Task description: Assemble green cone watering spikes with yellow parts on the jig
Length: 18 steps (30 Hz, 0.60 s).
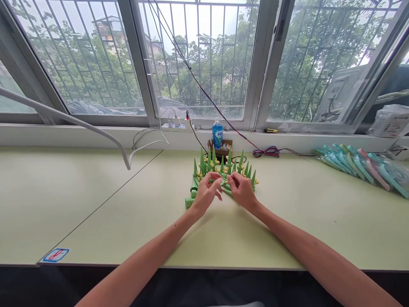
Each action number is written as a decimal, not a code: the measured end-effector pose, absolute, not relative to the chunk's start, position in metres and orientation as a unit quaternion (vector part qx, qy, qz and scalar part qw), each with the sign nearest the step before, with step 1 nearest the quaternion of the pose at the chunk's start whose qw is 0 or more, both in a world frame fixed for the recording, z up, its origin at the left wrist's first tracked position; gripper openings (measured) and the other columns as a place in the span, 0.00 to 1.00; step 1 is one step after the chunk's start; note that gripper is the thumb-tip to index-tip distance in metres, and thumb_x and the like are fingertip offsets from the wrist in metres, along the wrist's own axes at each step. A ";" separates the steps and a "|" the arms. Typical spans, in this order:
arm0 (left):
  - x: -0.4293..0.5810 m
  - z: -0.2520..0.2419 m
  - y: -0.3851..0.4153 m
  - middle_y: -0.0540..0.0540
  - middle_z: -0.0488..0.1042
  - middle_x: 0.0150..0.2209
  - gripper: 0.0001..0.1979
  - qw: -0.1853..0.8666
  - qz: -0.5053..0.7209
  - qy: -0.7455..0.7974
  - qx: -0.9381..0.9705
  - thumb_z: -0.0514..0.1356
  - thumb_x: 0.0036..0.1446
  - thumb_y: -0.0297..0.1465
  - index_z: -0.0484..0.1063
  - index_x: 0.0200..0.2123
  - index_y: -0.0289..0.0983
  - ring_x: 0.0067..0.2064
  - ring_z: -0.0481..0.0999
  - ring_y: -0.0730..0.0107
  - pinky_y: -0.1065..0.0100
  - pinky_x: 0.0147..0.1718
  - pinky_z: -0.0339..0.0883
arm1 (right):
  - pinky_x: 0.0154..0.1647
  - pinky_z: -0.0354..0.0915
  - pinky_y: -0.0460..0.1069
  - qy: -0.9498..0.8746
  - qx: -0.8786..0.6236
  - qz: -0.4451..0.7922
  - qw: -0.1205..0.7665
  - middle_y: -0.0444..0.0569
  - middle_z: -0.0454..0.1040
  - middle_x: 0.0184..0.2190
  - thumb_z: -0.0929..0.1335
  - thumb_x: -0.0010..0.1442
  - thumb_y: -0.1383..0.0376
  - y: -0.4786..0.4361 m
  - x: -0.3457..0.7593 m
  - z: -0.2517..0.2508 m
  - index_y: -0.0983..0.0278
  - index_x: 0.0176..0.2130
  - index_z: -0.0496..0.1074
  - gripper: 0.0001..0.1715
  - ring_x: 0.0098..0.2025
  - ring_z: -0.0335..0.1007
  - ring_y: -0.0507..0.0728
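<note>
Close together over the table [153, 230], my hands meet in front of a cluster of green plastic cones [229, 161] with small yellow pieces [200, 175] among them. My left hand [207, 189] is closed, its thumb and forefinger pinching a small light green plastic piece [223, 182]. Opposite it, my right hand [241, 187] pinches at the same piece's right side; what lies between those fingertips is too small to make out. Several green tube-like parts [189, 202] lie left of my left hand. Part of the cluster is hidden behind my hands.
Behind the cones stands a blue bottle [217, 134] by a small brown box [227, 144]. A power strip [179, 126] sits on the sill. Coiled cable [266, 151] and bagged pastel plastic items [361, 164] lie right. A white tube [92, 128] arches over the left side.
</note>
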<state>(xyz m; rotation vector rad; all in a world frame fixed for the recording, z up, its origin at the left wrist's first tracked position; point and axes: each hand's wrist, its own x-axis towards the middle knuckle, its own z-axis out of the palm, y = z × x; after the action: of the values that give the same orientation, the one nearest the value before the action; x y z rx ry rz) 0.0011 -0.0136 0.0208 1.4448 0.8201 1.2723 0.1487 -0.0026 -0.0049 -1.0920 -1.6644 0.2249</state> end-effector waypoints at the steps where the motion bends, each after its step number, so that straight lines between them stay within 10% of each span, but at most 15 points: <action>1: 0.001 0.020 -0.013 0.49 0.65 0.33 0.13 0.496 0.526 0.345 0.598 0.60 0.52 0.39 0.66 0.36 0.36 0.26 0.67 0.77 0.73 0.16 0.69 | 0.23 0.50 0.45 -0.699 -0.460 0.094 0.539 0.39 0.58 0.17 0.60 0.64 0.57 -0.003 0.149 -0.005 0.63 0.26 0.61 0.18 0.20 0.50 0.49; 18: -0.001 0.017 -0.014 0.49 0.67 0.32 0.19 0.524 0.458 0.350 0.627 0.59 0.55 0.40 0.61 0.46 0.38 0.23 0.72 0.75 0.74 0.15 0.66 | 0.23 0.50 0.45 -0.692 -0.467 0.085 0.544 0.39 0.57 0.17 0.60 0.64 0.57 -0.002 0.152 -0.003 0.62 0.26 0.59 0.18 0.20 0.50 0.49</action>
<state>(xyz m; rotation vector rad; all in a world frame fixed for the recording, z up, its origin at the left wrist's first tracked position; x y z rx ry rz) -0.0013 -0.0137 0.0173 1.5007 0.8371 1.0964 0.1517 -0.0015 -0.0029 -1.1086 -1.6423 0.2028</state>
